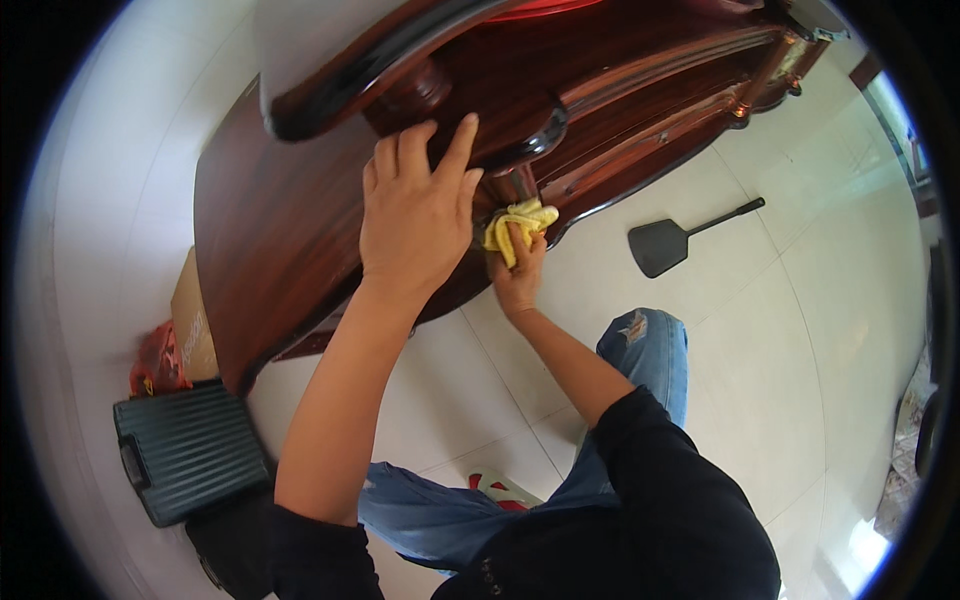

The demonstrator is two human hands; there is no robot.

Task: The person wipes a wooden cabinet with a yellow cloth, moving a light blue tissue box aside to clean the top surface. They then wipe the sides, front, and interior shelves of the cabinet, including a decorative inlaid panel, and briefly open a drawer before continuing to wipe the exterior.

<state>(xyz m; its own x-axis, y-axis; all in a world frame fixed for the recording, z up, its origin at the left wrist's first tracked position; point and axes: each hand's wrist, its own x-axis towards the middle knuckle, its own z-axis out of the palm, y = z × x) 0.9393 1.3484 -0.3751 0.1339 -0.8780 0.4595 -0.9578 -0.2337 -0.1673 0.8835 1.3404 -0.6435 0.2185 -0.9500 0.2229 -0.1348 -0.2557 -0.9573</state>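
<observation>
My right hand (523, 271) grips a crumpled yellow cloth (517, 225). The cloth presses against the base of a short wooden post (517, 182) on a dark, glossy wooden cabinet (281, 225). Higher up, my left hand (416, 210) has its fingers spread over the cabinet, close to a rounded black-edged shelf corner (546, 136). Whether its fingertips rest on the wood I cannot tell. It holds nothing.
A black dustpan (660, 247) with a long handle lies on the pale tiled floor (757, 337). At the left stand a ribbed dark green case (191, 446), a cardboard box (196, 322) and a red plastic bag (159, 360). Something red (544, 9) sits atop the cabinet.
</observation>
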